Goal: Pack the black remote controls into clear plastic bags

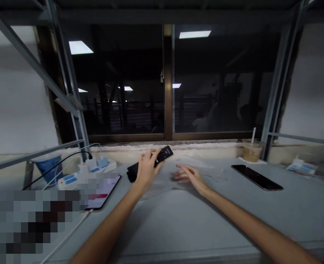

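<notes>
Dark window panes (pixel 123 73) are filling the far side of the room, mirroring ceiling lights, with a grey metal frame (pixel 282 73) standing around them. Below, a grey-blue surface (pixel 195 227) is carrying everything. Toward its far middle, my left hand (pixel 147 168) is holding a black remote control (pixel 166 151), fingers wrapping it from above, probably so that the buttons at its far right end are showing. Just right of it, my right hand (pixel 191 178) is hovering by clear crumpled plastic (pixel 157 190), fingers loosely spread and gripping nothing I can see; whether they are touching the plastic, I cannot tell. On the left, a tablet (pixel 106 193) is lying near a power strip (pixel 67 180), presumably for charging through its white cable (pixel 66 236). On the right, a phone (pixel 257 177) is lying flat near a drink cup (pixel 252 153), which is standing on something white, perhaps to catch drips
</notes>
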The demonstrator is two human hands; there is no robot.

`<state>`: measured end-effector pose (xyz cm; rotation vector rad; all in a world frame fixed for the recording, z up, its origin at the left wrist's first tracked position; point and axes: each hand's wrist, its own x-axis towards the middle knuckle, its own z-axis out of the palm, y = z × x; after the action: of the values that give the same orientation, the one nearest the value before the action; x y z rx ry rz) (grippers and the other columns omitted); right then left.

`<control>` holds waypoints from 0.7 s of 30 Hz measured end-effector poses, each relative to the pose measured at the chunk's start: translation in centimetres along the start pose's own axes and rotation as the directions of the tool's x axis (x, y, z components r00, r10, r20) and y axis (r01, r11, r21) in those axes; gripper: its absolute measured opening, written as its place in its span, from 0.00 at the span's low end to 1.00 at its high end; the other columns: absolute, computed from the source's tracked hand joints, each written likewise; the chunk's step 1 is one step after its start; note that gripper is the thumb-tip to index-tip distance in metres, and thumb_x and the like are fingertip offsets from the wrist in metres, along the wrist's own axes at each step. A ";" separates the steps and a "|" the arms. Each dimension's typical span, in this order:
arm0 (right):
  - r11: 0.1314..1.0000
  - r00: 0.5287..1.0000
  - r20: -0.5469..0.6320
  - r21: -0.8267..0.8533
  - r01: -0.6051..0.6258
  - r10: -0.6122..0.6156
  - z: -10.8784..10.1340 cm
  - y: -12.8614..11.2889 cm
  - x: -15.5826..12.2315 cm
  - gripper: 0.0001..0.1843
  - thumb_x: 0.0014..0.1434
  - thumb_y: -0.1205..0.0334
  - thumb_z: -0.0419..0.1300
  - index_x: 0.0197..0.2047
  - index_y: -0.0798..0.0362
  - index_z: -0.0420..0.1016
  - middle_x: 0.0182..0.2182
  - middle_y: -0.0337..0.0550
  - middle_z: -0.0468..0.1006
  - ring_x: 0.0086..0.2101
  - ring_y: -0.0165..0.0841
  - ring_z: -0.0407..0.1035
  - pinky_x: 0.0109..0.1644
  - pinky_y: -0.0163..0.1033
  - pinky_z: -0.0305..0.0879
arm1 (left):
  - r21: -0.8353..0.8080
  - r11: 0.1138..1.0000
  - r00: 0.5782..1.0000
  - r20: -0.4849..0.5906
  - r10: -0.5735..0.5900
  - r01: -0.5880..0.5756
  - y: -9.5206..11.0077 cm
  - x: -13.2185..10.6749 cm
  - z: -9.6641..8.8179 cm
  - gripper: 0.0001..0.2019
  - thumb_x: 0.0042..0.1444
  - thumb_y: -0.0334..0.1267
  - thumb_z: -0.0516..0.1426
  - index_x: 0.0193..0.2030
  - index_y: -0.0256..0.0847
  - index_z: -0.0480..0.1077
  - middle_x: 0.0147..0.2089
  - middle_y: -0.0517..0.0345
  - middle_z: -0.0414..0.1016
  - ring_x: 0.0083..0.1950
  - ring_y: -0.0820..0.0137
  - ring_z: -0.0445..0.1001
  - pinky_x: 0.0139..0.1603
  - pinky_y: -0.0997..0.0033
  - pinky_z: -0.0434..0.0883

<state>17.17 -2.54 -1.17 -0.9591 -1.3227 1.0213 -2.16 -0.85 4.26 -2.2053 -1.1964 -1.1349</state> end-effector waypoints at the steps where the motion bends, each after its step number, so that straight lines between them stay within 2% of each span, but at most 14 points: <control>1: 0.999 1.000 -0.002 0.022 -0.025 0.025 -0.1 -0.2 0.0 0.28 0.52 0.42 0.53 0.47 0.54 0.69 0.30 0.46 0.79 0.27 0.34 0.75 0.25 0.36 0.71 | -0.013 0.997 0.993 0.083 0.083 -0.082 0.6 -0.4 0.6 0.22 0.57 0.42 0.52 0.59 0.45 0.58 0.52 0.51 0.66 0.53 0.63 0.64 0.52 0.64 0.57; 4: 0.995 0.995 0.066 0.067 -0.080 0.075 -0.4 -0.6 -0.1 0.29 0.52 0.40 0.50 0.49 0.53 0.65 0.26 0.43 0.78 0.17 0.33 0.71 0.12 0.32 0.61 | -0.098 0.967 0.941 0.228 0.251 -0.234 2.6 -1.7 2.2 0.23 0.57 0.43 0.52 0.60 0.47 0.56 0.52 0.52 0.66 0.52 0.64 0.65 0.51 0.63 0.58; 7: 0.995 0.987 0.144 0.064 -0.075 0.065 -0.5 -0.4 0.0 0.25 0.51 0.42 0.53 0.42 0.54 0.68 0.23 0.41 0.77 0.14 0.32 0.69 0.08 0.29 0.54 | -0.175 0.959 0.931 0.253 0.263 -0.223 3.7 -2.6 3.1 0.23 0.57 0.43 0.52 0.59 0.47 0.56 0.51 0.53 0.66 0.51 0.64 0.65 0.51 0.62 0.58; 9: 0.997 0.991 0.127 0.054 -0.054 0.047 -0.3 -0.3 0.1 0.21 0.50 0.44 0.55 0.36 0.55 0.69 0.20 0.40 0.76 0.14 0.32 0.69 0.09 0.28 0.54 | -0.201 0.959 0.939 0.242 0.247 -0.200 3.8 -3.0 3.5 0.23 0.57 0.43 0.52 0.59 0.47 0.55 0.51 0.53 0.66 0.51 0.64 0.65 0.51 0.61 0.59; 11: 0.998 0.998 0.057 0.057 -0.026 0.023 -0.2 -0.3 0.3 0.21 0.49 0.45 0.56 0.35 0.55 0.69 0.19 0.40 0.75 0.13 0.32 0.69 0.09 0.29 0.56 | -0.223 0.959 0.949 0.220 0.225 -0.176 3.6 -3.1 3.8 0.25 0.57 0.44 0.52 0.61 0.47 0.53 0.52 0.52 0.65 0.52 0.63 0.63 0.51 0.60 0.59; 14: 0.997 0.994 -0.109 0.077 0.025 -0.017 -0.5 -0.4 0.7 0.24 0.50 0.44 0.54 0.40 0.56 0.70 0.17 0.40 0.75 0.12 0.31 0.67 0.10 0.30 0.57 | -0.264 0.955 0.974 0.141 0.178 -0.136 3.2 -3.4 4.2 0.36 0.52 0.50 0.55 0.64 0.47 0.43 0.59 0.47 0.57 0.57 0.58 0.58 0.55 0.54 0.57; 17: 0.991 0.944 -0.322 0.076 0.106 -0.077 -1.6 -0.8 1.0 0.27 0.50 0.43 0.54 0.45 0.56 0.69 0.18 0.41 0.76 0.13 0.31 0.68 0.11 0.30 0.58 | -0.323 0.939 0.978 0.124 0.170 -0.122 3.2 -3.7 4.4 0.48 0.43 0.56 0.60 0.65 0.43 0.38 0.64 0.40 0.47 0.63 0.52 0.50 0.59 0.47 0.52; 19: 0.987 0.897 -0.426 0.048 0.154 -0.119 -2.4 -1.0 1.3 0.30 0.49 0.41 0.54 0.47 0.56 0.69 0.21 0.43 0.77 0.16 0.31 0.70 0.13 0.30 0.59 | -0.379 0.915 0.948 0.216 0.233 -0.138 3.3 -3.9 4.4 0.49 0.39 0.59 0.60 0.64 0.43 0.42 0.64 0.40 0.46 0.63 0.51 0.50 0.59 0.45 0.52; 21: 0.983 0.861 -0.483 0.014 0.185 -0.155 -3.0 -1.0 1.6 0.33 0.48 0.40 0.55 0.50 0.56 0.68 0.26 0.45 0.78 0.19 0.32 0.71 0.13 0.30 0.60 | -0.421 0.893 0.885 0.339 0.318 -0.160 3.3 -4.1 4.4 0.45 0.38 0.62 0.58 0.61 0.45 0.51 0.61 0.42 0.52 0.61 0.53 0.54 0.58 0.48 0.55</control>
<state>20.19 -1.25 0.15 -0.9541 -0.9319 0.6249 1.37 -1.97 -1.57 -2.9027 -0.8430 -0.8927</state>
